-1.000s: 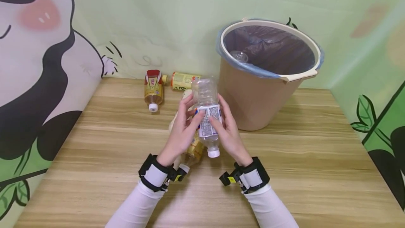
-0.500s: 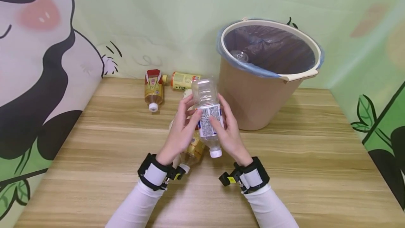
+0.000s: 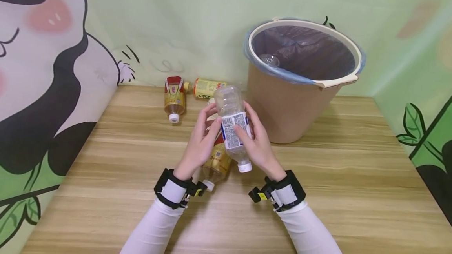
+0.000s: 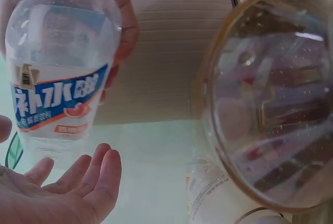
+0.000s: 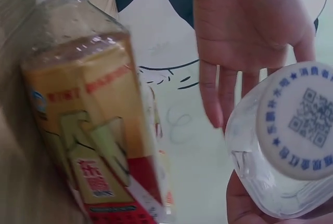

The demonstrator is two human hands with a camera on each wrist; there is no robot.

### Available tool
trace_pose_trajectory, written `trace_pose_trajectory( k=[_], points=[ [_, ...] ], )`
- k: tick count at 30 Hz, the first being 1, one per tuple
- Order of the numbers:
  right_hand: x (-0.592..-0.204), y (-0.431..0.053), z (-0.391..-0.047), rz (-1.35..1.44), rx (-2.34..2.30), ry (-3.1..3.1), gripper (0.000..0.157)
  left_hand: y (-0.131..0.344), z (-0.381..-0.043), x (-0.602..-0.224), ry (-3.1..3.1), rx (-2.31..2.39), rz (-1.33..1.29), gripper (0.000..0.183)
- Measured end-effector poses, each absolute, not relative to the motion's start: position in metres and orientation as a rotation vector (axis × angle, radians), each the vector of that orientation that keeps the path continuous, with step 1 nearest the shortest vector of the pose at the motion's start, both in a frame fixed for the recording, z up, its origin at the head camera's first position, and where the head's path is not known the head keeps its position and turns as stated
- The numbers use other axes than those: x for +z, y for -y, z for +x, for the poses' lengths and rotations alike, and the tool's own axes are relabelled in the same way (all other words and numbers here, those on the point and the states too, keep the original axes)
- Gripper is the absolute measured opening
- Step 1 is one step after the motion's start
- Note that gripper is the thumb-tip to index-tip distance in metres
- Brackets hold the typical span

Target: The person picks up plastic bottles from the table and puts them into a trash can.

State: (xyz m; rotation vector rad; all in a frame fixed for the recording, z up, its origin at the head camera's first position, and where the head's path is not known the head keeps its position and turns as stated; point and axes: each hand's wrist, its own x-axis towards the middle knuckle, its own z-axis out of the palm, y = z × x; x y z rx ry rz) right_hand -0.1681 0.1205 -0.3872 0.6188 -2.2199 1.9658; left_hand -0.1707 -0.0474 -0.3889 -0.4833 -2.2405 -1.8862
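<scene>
A clear plastic bottle (image 3: 229, 138) with a white cap and a blue-and-white label is held cap-down and tilted above the table. My right hand (image 3: 260, 146) grips it from the right, thumb on the label and fingers behind. On its other side, my left hand (image 3: 198, 146) has loosely extended fingers; in the left wrist view those fingers (image 4: 96, 180) lie just beside the bottle's base, apart from it. Below the hands lies a yellow-labelled bottle (image 3: 217, 162) with a white cap, partly covered by the left hand.
A beige bin (image 3: 282, 109) with a blue liner stands at back right; a clear bottle (image 3: 269, 60) shows inside. A red-and-yellow bottle (image 3: 174, 99) and a yellow bottle (image 3: 207, 88) lie near the back wall. A whitish bottle (image 4: 208, 198) is partly hidden.
The clear bottle has turned a little, its cap swinging right and slightly up. The left thumb has drawn off the label to the bottle's left edge. The head view has shifted slightly.
</scene>
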Motion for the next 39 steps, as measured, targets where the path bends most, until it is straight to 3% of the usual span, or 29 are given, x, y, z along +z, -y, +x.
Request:
trace_pose_trajectory(
  k=[7, 12, 26, 39],
  points=[
    [-0.361, -0.122, -0.172, 0.683, 1.828, 2.305, 0.065, 0.053, -0.175, -0.384, 2.160, -1.933, -0.472, 0.043],
    [-0.333, -0.126, -0.175, 0.674, 1.726, 2.357, 0.065, 0.053, -0.171, -0.359, 2.139, -1.935, -0.467, 0.041],
    [-0.235, -0.136, -0.187, 0.647, 1.396, 2.400, 0.068, 0.043, -0.193, -0.320, 2.214, -1.782, -0.559, 0.048],
    [-0.171, -0.174, -0.216, 0.330, 1.225, 2.382, 0.065, 0.006, -0.221, -0.309, 2.170, -1.068, -0.856, 0.049]
  ],
)
